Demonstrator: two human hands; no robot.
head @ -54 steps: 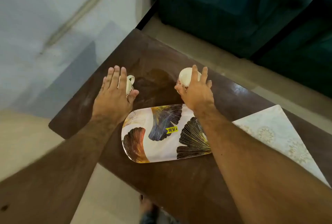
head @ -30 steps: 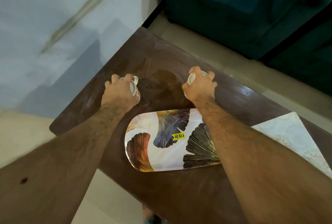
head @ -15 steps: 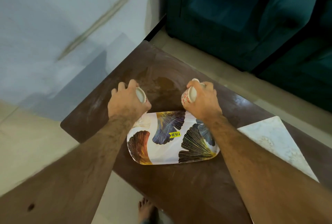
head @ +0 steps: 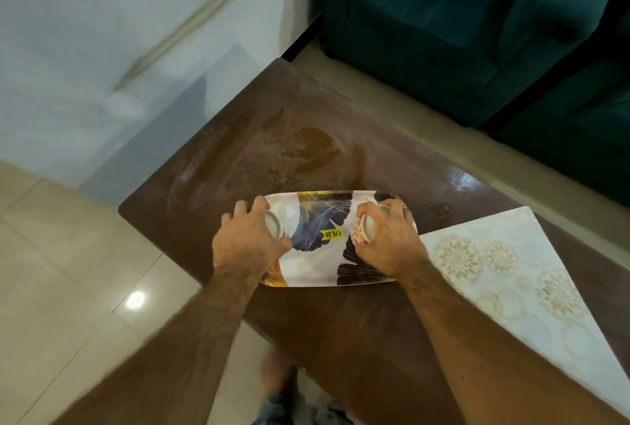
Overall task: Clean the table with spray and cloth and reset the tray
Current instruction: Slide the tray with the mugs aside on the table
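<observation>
Surface (head: 358, 322): dark brown wood, streaked with pale smears and a wet-looking patch beyond the tray. Judged: if that film was still damp, the tray could skid on it when the cups came down.
Patterned cloth (head: 504, 274): pale, floral print, lay flat to the right of the tray with its near corner close to the tray's right end. Judged: the right forearm passed close by it and could drag it on the way out.
Tray (head: 313, 264): oblong, white with fan-leaf print and a yellow price sticker, sat on the surface near its front edge. Judged: an uneven press at one end might tip or slide it toward that edge.
Left hand (head: 249, 244): fingers curled round a small white cup (head: 274, 224), held over the tray's left end, cup tilted with its mouth toward the camera.
Right hand (head: 392, 247): gripped a second cup with red print (head: 364, 232) over the tray's right end, likewise tilted.
Contact: could not tell whether either cup touched the tray.
Main risk, judged: both cups were off upright; released so, they could roll across the glossy tray or knock it.
</observation>
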